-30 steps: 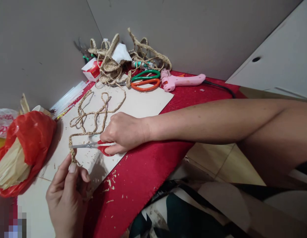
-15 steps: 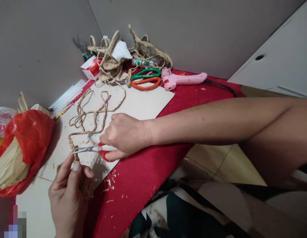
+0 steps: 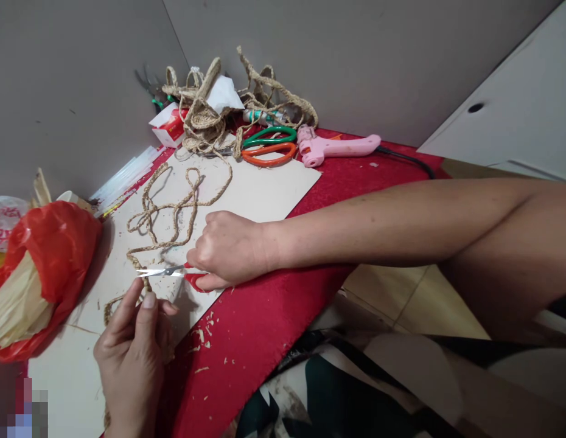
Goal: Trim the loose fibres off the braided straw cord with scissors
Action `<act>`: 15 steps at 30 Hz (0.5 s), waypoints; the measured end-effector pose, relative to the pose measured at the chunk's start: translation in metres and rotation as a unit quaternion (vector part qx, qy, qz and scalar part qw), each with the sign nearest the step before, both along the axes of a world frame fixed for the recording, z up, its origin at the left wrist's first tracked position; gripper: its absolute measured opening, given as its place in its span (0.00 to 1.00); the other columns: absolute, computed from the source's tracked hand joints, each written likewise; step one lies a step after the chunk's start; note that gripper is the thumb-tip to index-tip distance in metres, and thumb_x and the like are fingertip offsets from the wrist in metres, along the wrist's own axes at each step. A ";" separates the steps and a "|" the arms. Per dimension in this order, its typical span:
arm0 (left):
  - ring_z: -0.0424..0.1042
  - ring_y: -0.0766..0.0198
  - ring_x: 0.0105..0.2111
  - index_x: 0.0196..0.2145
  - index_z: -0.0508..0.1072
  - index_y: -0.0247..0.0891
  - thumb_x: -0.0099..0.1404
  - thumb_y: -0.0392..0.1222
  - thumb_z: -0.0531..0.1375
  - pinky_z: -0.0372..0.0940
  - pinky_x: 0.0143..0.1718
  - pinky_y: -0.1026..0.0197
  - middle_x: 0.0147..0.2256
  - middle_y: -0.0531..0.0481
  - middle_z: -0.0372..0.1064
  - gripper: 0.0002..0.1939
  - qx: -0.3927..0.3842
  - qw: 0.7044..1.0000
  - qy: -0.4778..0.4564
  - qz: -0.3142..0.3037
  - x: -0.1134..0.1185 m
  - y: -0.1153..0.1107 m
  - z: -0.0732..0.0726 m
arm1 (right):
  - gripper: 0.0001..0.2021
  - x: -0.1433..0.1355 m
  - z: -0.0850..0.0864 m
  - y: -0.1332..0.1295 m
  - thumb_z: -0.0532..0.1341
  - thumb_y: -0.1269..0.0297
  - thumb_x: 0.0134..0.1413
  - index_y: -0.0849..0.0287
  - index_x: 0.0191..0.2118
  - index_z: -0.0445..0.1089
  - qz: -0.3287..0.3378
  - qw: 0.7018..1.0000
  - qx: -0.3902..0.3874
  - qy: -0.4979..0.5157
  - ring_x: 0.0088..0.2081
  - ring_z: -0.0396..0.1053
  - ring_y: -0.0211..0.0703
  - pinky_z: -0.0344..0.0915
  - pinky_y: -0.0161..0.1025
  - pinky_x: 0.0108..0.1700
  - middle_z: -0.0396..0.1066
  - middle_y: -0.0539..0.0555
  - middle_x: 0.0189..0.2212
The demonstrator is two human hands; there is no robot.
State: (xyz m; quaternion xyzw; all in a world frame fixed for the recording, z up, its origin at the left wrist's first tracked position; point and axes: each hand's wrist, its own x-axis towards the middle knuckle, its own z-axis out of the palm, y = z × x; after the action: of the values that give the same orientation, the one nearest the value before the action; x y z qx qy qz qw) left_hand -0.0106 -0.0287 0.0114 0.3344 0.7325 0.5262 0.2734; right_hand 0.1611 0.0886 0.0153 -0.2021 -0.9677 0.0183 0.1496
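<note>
A braided straw cord [image 3: 160,244] lies in loops on a pale board and runs down to my left hand [image 3: 134,347], which pinches it between thumb and fingers. My right hand [image 3: 232,249] is closed round the red handles of small scissors [image 3: 170,272]. Their narrow blades point left and lie across the cord, just above my left fingertips. More of the cord shows left of my left hand and beside the wrist.
Behind are a heap of braided cord [image 3: 205,115], green-and-orange-handled scissors [image 3: 269,146], a pink glue gun [image 3: 342,147] and a red-white box [image 3: 170,125]. A red plastic bag [image 3: 66,243] with pale strips stands at the left. Scraps dot the red cloth [image 3: 237,347].
My left hand has shifted slightly right and down with the cord. The scissors have moved a little right, and their blades look slightly closer together. More cord shows left of my left hand.
</note>
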 end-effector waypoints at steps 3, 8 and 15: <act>0.65 0.69 0.17 0.54 0.71 0.45 0.52 0.49 0.68 0.61 0.15 0.68 0.24 0.53 0.72 0.31 -0.004 1.000 0.013 -0.005 -0.001 -0.001 -0.001 | 0.16 -0.001 0.000 0.000 0.54 0.56 0.57 0.63 0.32 0.73 0.005 1.000 0.010 -0.009 0.34 0.72 0.50 0.56 0.43 0.34 0.75 0.59 0.28; 0.63 0.71 0.16 0.54 0.72 0.45 0.52 0.49 0.67 0.58 0.14 0.70 0.24 0.54 0.71 0.30 -0.017 1.000 0.019 -0.011 -0.003 0.000 -0.001 | 0.13 -0.002 0.001 0.001 0.54 0.61 0.58 0.63 0.33 0.73 0.006 1.000 -0.011 -0.028 0.34 0.72 0.48 0.55 0.41 0.33 0.76 0.58 0.29; 0.59 0.73 0.15 0.51 0.73 0.48 0.55 0.43 0.66 0.57 0.15 0.71 0.22 0.57 0.68 0.24 0.040 0.993 -0.094 -0.055 -0.002 0.003 0.009 | 0.17 -0.001 -0.006 0.008 0.52 0.54 0.58 0.59 0.34 0.73 -0.002 0.999 0.004 0.046 0.33 0.72 0.47 0.50 0.39 0.29 0.75 0.55 0.28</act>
State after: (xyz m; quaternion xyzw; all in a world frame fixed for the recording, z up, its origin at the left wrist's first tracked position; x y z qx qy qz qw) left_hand -0.0123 -0.0260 0.0205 0.3335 0.6625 0.5684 0.3561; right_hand 0.1597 0.0962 0.0094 -0.2025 -0.9594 0.0230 0.1952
